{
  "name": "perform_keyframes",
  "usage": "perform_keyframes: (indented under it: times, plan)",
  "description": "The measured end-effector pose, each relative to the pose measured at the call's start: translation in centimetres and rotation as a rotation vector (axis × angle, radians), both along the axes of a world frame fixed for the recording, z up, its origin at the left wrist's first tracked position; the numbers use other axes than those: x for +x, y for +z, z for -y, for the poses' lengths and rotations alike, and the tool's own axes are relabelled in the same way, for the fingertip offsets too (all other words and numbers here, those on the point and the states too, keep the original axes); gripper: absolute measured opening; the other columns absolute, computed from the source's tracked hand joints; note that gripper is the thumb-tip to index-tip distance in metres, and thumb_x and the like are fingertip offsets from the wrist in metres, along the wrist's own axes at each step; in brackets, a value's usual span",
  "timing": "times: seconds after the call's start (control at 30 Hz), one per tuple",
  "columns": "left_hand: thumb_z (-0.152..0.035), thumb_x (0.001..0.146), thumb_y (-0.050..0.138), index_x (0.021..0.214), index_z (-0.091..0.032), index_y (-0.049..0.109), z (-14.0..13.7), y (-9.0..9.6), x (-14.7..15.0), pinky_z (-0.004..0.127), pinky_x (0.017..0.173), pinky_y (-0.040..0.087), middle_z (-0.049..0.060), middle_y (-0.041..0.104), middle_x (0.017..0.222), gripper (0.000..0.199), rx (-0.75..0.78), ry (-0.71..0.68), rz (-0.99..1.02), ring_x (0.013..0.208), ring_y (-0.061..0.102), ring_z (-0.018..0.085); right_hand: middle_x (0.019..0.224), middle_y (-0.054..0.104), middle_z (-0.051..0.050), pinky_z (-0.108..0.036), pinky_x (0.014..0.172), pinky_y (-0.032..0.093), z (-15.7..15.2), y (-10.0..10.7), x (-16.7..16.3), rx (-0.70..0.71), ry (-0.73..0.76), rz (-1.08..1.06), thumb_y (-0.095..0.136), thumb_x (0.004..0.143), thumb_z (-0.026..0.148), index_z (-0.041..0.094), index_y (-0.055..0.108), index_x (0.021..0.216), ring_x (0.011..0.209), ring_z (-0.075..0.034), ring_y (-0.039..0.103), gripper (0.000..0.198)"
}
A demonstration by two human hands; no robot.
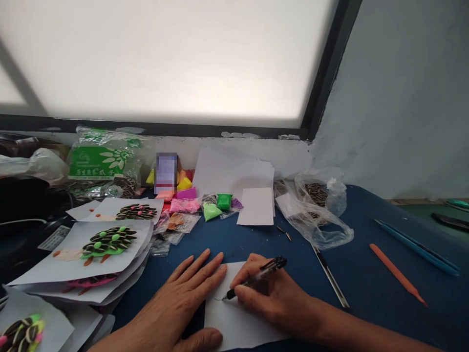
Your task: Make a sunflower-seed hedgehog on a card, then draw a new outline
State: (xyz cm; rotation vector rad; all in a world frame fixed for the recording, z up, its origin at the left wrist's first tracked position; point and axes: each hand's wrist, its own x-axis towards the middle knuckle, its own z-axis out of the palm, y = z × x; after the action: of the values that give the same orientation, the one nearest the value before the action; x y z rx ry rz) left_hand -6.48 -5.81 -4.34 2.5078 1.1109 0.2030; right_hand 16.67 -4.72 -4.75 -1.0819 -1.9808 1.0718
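Note:
My right hand (273, 296) grips a black pen (256, 277), its tip touching a white sheet of paper (242, 325). A short thin curved line shows on the paper by the tip. Across the sheet's left edge lies my left hand (186, 296), flat, with its fingers stretched out and nothing in it. Left of that hand are stacked sheets with hedgehog figures (106, 244), made of striped sunflower seeds and coloured clay. Beyond my hands, a smaller blank white card (256, 207) rests near a pile of larger white sheets (230, 168).
Several coloured clay packets (185, 203) lie at the back, beside a green-labelled seed bag (100, 164). An open plastic bag of seeds (317, 200) stands back right. On the right are a slim silver-and-black tool (330, 276), an orange tool (397, 274) and blue tweezers (417, 247).

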Motion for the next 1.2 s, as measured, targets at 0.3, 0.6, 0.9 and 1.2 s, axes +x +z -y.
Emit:
perform_keyframes:
  times: [0.3, 0.6, 0.9, 1.2]
  plan:
    - [-0.064, 0.088, 0.049, 0.147, -0.038, 0.02, 0.11, -0.01, 0.17, 0.054, 0.113, 0.023, 0.0, 0.018, 0.153, 0.071, 0.066, 0.001, -0.027, 0.141, 0.021, 0.033, 0.08, 0.056, -0.005, -0.029, 0.066, 0.045, 0.02, 0.4, 0.22, -0.023, -0.009, 0.035, 0.058, 0.08, 0.026, 0.013, 0.071, 0.085, 0.072, -0.016, 0.055, 0.019]
    - [-0.062, 0.088, 0.05, 0.147, -0.039, 0.018, 0.07, 0.03, 0.07, 0.053, 0.112, 0.026, -0.001, 0.021, 0.153, 0.071, 0.103, -0.008, -0.019, 0.14, 0.025, 0.032, 0.082, 0.056, -0.005, -0.03, 0.068, 0.045, 0.0, 0.38, 0.39, -0.05, -0.017, 0.02, 0.058, 0.08, 0.028, 0.014, 0.07, 0.082, 0.074, -0.017, 0.056, 0.019]
    - [-0.064, 0.089, 0.045, 0.148, -0.036, 0.019, -0.1, 0.51, 0.26, 0.053, 0.111, 0.028, 0.0, 0.023, 0.153, 0.07, 0.107, -0.032, -0.058, 0.14, 0.026, 0.03, 0.079, 0.055, -0.004, -0.029, 0.069, 0.044, 0.04, 0.51, 0.55, -0.046, -0.02, 0.048, 0.057, 0.081, 0.026, 0.015, 0.068, 0.078, 0.074, -0.016, 0.055, 0.016]
    - [-0.064, 0.088, 0.046, 0.148, -0.038, 0.016, 0.09, 0.51, 0.18, 0.052, 0.111, 0.029, -0.001, 0.024, 0.153, 0.071, 0.122, -0.029, -0.058, 0.14, 0.027, 0.029, 0.077, 0.053, -0.002, -0.027, 0.064, 0.043, -0.08, 0.26, 0.69, -0.032, -0.043, 0.045, 0.056, 0.081, 0.027, 0.016, 0.067, 0.078, 0.069, -0.014, 0.053, 0.016]
